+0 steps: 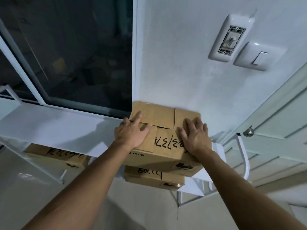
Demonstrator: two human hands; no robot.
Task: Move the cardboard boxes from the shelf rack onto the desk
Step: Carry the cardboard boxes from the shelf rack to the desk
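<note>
A brown cardboard box (159,120) with black handwritten numbers sits at the right end of the white shelf rack's top board (54,127), against the wall. My left hand (132,131) lies flat on its top left part, fingers spread over the flaps. My right hand (196,135) presses flat on its top right part, near the edge. On the level below, a second box (154,178) sits under the first, and a third box (54,156) lies further left, partly hidden by the top board. The desk is out of view.
A dark window (69,55) stands behind the rack at the left. The white wall carries a socket plate (230,39) and a light switch (260,56). A door with a metal knob (248,131) is at the right, next to the rack's white frame (244,156).
</note>
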